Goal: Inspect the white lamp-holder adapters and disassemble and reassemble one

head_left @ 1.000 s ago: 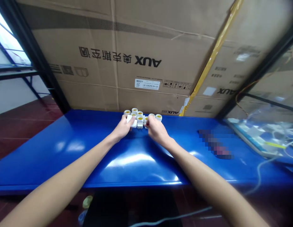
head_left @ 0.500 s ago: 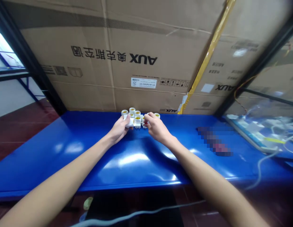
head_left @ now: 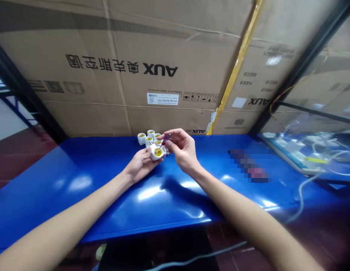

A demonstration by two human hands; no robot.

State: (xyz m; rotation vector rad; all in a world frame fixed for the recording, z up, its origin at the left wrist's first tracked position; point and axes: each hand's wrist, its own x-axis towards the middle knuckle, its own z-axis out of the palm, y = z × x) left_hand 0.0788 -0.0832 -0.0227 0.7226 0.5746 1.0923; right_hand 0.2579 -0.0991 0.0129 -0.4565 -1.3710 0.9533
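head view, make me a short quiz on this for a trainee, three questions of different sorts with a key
1. What does the right hand hold, its tip toward the white socket in the left hand?
2. True or false: the large AUX lettering on the cardboard box appears upside down.
3. Fill in the blank: the inside of the white socket is coloured ____.

Key:
1. A slim tool with a dark reddish handle.
2. True.
3. Yellow.
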